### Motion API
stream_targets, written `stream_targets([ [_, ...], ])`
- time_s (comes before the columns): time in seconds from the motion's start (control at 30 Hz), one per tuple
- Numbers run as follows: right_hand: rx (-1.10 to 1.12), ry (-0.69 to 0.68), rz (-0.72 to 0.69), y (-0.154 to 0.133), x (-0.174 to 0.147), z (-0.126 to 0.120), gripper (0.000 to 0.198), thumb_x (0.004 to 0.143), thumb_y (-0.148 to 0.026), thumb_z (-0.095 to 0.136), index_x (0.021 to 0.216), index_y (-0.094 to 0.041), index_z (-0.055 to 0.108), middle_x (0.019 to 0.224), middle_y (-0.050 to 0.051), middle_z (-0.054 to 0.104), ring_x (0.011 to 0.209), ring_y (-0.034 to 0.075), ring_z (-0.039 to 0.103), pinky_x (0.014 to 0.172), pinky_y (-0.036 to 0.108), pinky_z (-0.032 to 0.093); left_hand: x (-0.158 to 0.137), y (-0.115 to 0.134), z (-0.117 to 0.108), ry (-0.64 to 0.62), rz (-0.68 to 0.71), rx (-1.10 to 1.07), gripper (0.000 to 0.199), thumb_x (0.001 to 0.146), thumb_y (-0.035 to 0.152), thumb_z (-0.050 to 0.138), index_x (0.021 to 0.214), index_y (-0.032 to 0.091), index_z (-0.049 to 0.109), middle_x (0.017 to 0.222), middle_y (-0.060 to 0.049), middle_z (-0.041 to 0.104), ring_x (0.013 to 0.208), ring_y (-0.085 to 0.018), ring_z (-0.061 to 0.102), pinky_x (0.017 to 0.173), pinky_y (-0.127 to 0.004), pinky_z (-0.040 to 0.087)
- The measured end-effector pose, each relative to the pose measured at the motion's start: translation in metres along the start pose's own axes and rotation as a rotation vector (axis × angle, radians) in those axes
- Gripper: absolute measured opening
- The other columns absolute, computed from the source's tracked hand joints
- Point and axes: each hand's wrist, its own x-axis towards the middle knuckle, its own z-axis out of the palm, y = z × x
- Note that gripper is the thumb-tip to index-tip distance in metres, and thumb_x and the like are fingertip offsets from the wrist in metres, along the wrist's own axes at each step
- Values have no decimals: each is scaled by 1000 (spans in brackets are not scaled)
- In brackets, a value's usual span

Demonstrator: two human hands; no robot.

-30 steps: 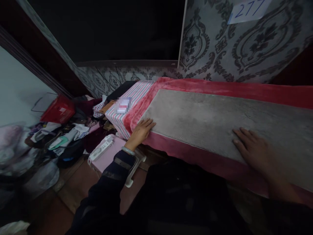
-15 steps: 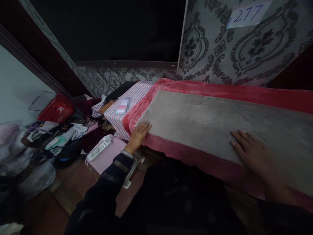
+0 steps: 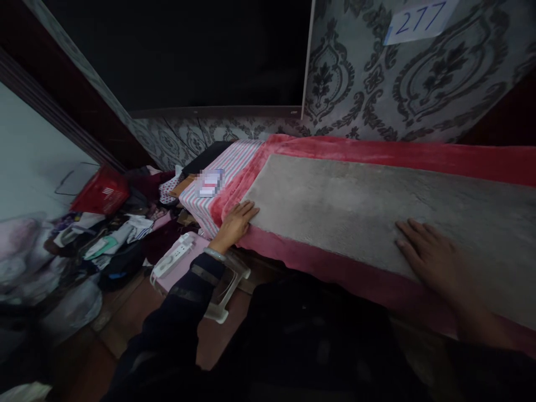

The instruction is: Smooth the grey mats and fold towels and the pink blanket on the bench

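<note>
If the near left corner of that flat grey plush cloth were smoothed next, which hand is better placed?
Probably the left hand: its fingers lie at that corner of the flat grey plush cloth. The right hand rests farther right along the cloth.

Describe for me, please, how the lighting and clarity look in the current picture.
Head view: dim overall, with the gray mat paler in its left part and darker toward the right; head view: the television nearly black, without strong glare; head view: the 277 sheet legible, the plastic bags at the left edge soft, and the item on the striped cloth pixelated.
</note>
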Motion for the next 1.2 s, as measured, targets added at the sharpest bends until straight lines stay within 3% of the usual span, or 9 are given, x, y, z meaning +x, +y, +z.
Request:
stream_targets([
  [0.1,-5,-3,-10,2,0,1,78,99,-60,11,145,-17,56,155,11,49,145,35,40,114,58,38,11,-6,-7,26,-12,4,59,85,2,44,138,22,62,149,-9,58,142,-25,49,121,-51,38],
  [0.2,3,12,-12,2,0,2,77,99,-60,11,144,-16,57,153,12,50,144,35,41,114,58,38,19,-13,-10,201,-17,12,54,93,8,42,141,26,59,152,-5,55,148,-23,42,126,-53,29],
  [0.27,9,16,-11,2,0,2,76,99,-59,12,143,-17,58,153,13,51,144,35,42,115,58,38,19,-19,-5,254,-1,-1,52,95,11,41,141,27,59,152,-4,55,151,-24,37,128,-55,25],
  [0.4,1,13,-1,1,0,1,74,99,-59,14,144,-19,57,152,12,51,143,35,43,112,58,40,10,-26,16,115,37,-73,51,92,10,43,135,24,64,145,-6,61,144,-25,48,123,-50,37],
  [0.53,-5,8,-8,1,0,0,73,100,-57,13,145,-19,56,154,10,50,145,34,40,115,56,38,3,-29,24,110,35,-84,56,88,5,42,138,22,62,149,-6,58,145,-23,46,122,-49,39],
  [0.77,1,-2,-22,-3,-1,-4,81,100,-60,9,144,-14,58,153,13,50,144,36,41,115,57,38,-6,-32,14,70,78,-83,54,94,8,40,143,20,57,152,-10,55,147,-22,44,123,-49,37],
  [1.0,-5,24,-4,-1,1,0,85,97,-63,6,143,-16,59,152,12,52,142,35,43,114,58,39,-11,-30,15,58,65,-102,58,90,5,40,144,16,56,153,-12,53,147,-22,42,124,-48,35],
  [1.1,-11,17,-6,-2,1,1,81,98,-61,9,144,-17,58,154,11,50,143,34,43,113,58,40,-13,-29,2,29,35,-104,60,83,5,45,140,17,60,151,-11,55,145,-24,45,124,-53,34],
  [1.2,-22,13,5,-4,2,1,78,99,-59,10,144,-18,58,154,11,50,143,34,43,110,58,42,-6,-19,-16,18,25,-120,47,84,14,51,127,20,69,139,-9,66,138,-27,53,123,-58,31],
])
